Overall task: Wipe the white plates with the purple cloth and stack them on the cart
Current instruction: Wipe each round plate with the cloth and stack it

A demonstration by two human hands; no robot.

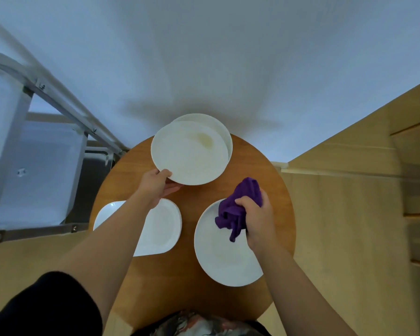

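Note:
Several white plates lie on a round wooden table (pixel 175 282). At the far side, a round plate with a yellowish stain (pixel 189 154) sits on top of another white plate (pixel 222 132); my left hand (pixel 158 185) grips its near-left rim, thumb on top. A rounded-square white plate (pixel 160 226) lies at the near left, partly hidden by my left forearm. A round white plate (pixel 223 258) lies at the near right. My right hand (pixel 255 219) holds the bunched purple cloth (pixel 238 209) over that plate's far edge.
A metal cart (pixel 41 156) with white trays and a grey frame stands to the left of the table, its corner close to the table's far-left edge. A white wall is behind. Light wooden flooring and a wooden cabinet (pixel 398 178) are on the right.

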